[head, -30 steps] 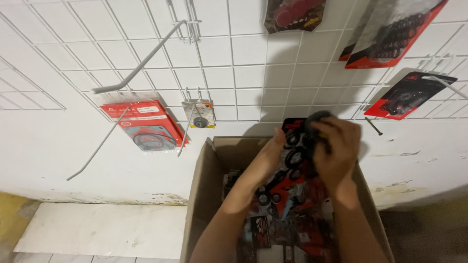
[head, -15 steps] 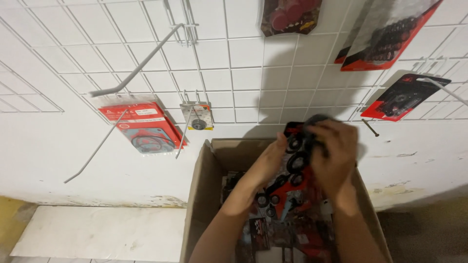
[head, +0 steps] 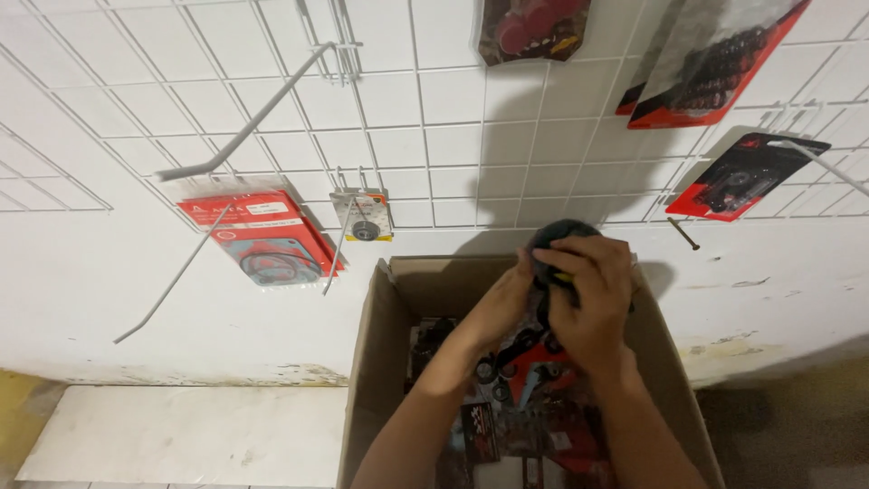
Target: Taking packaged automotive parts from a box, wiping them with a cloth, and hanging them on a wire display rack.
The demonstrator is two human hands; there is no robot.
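Fingers [head: 593,272] of the right hand [head: 588,303] are curled tight around the top of a red and black blister pack [head: 543,358], and they cover most of its dark rounded upper part [head: 557,237]. Beside them, the left hand [head: 502,303] pinches the same pack from the other side, with its fingers closed on the edge, so both hands hold one thing together. The pack hangs upright between the hands, just above the open cardboard box [head: 380,362], and its lower red part with small black rings reaches down into the box opening. Inside the box lie more packs [head: 507,435] of the same kind, dark and red, in a loose pile. Both forearms come up from the bottom edge of the view and pass over the box.

Behind the box stands a white wall with a white wire grid [head: 398,118] fixed on it. On the grid, to the left, hangs a red flat pack with black gasket rings [head: 258,237], and near it a small card with a round bearing [head: 364,217]. Long white hooks [head: 244,122] stick out from the grid. Up right hang more red and black packs [head: 724,59], and one more [head: 744,177] lower at the right. At the bottom left lies a pale slab [head: 181,435] on the floor.
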